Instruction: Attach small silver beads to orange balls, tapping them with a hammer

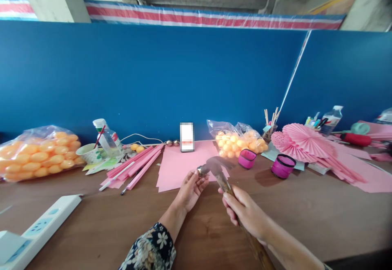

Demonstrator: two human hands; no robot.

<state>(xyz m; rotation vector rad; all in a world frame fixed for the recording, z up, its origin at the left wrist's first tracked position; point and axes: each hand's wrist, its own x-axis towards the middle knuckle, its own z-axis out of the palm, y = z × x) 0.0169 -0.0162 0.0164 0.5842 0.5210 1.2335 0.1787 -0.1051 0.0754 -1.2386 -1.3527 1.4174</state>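
My right hand (240, 206) is wrapped round the wooden handle of a claw hammer (225, 185), whose head is slightly blurred. Between the fingertips of my left hand (191, 190) is a small shiny metal ball (200, 171), partly hidden by the fingers. The hammer's face is right at the ball; whether they touch I cannot tell. Both hands are above the brown table (208, 233), at the near edge of pink paper sheets (174, 168). Two more shiny balls (172, 142) stand behind the paper, beside an upright phone (187, 137).
Bags of orange balls stand at left (39, 155) and centre right (234, 143). Folded pink strips (143, 164), a plastic bottle (108, 139) and a white power strip (50, 219) lie to the left. Magenta bands (283, 166) and pleated pink fans (306, 143) are at right. A blue partition (168, 78) closes the back.
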